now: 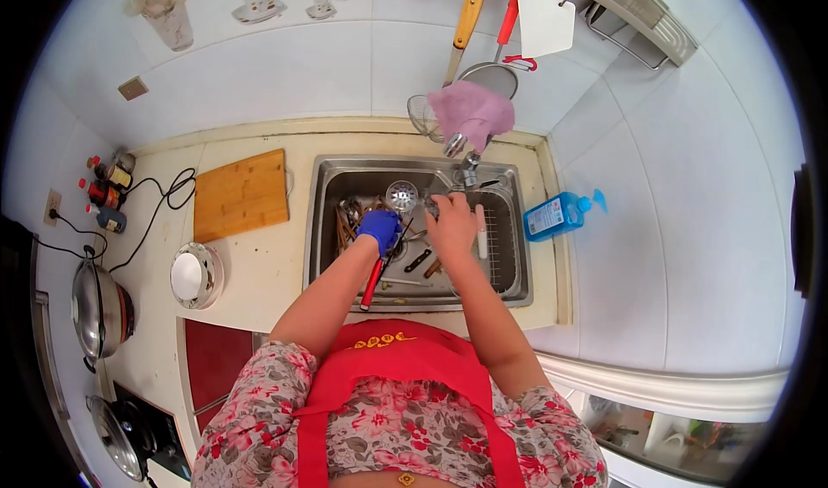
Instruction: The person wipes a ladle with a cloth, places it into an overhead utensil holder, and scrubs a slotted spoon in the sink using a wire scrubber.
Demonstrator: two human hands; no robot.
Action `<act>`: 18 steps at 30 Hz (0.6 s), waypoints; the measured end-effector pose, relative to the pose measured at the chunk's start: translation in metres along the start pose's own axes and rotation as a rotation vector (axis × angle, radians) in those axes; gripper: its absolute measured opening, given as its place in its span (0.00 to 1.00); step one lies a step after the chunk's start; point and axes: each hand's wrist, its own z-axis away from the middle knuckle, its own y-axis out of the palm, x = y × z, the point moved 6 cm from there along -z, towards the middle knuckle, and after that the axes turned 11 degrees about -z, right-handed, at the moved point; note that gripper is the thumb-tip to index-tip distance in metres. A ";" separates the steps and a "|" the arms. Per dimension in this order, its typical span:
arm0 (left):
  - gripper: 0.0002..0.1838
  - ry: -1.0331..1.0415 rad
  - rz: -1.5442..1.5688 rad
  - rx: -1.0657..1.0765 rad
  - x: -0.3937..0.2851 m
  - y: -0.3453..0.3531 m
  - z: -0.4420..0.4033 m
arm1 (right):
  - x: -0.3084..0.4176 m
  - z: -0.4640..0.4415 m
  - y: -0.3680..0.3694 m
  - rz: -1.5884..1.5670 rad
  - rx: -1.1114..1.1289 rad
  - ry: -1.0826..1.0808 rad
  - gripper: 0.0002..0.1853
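Note:
My left hand (379, 229), in a blue glove, is over the left part of the steel sink (317, 229), its fingers closed near a red-handled utensil (372, 284); what it grips is hidden. My bare right hand (452, 227) reaches into the sink below the faucet (467, 171), its fingers bent over something I cannot make out. A round perforated strainer (401, 196) sits between and above the hands. Left of the blue glove lie chopsticks and cutlery (348, 218). A black-handled knife (418, 259) rests on the sink bottom. A white-handled item (481, 232) is beside the wire rack (500, 247).
A wooden cutting board (241, 196) and stacked bowls (195, 275) are on the counter left of the sink. A blue soap bottle (554, 216) stands at its right. A pink cloth (472, 110) hangs over the faucet. Pots (97, 309) and sauce bottles (103, 194) are further left.

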 end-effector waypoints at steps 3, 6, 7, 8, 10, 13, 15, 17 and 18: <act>0.09 0.156 -0.245 -0.010 0.012 -0.002 -0.031 | 0.008 0.004 0.010 -0.023 0.052 -0.034 0.16; 0.09 0.476 -0.493 -0.037 0.009 0.002 -0.038 | 0.017 0.010 0.025 -0.073 0.139 -0.075 0.17; 0.09 0.556 -0.491 -0.036 0.001 0.004 -0.030 | 0.014 0.011 0.029 -0.073 0.140 -0.075 0.17; 0.10 0.636 -0.488 -0.036 -0.006 0.007 -0.020 | 0.011 0.011 0.032 -0.055 0.124 -0.062 0.17; 0.09 0.189 0.034 0.023 -0.006 0.005 0.008 | 0.005 0.011 0.038 -0.043 0.114 -0.055 0.18; 0.08 0.145 0.054 0.038 -0.006 0.005 0.013 | -0.008 0.007 0.032 -0.055 0.059 0.013 0.17; 0.08 0.238 -0.059 0.053 -0.006 0.004 0.005 | 0.010 0.004 0.022 -0.150 0.036 0.000 0.17; 0.08 0.329 -0.174 0.071 -0.007 0.006 0.002 | 0.021 0.006 0.026 -0.131 0.062 -0.065 0.17; 0.07 0.389 -0.173 0.087 -0.007 0.007 0.003 | 0.026 0.007 0.028 -0.113 0.088 -0.130 0.16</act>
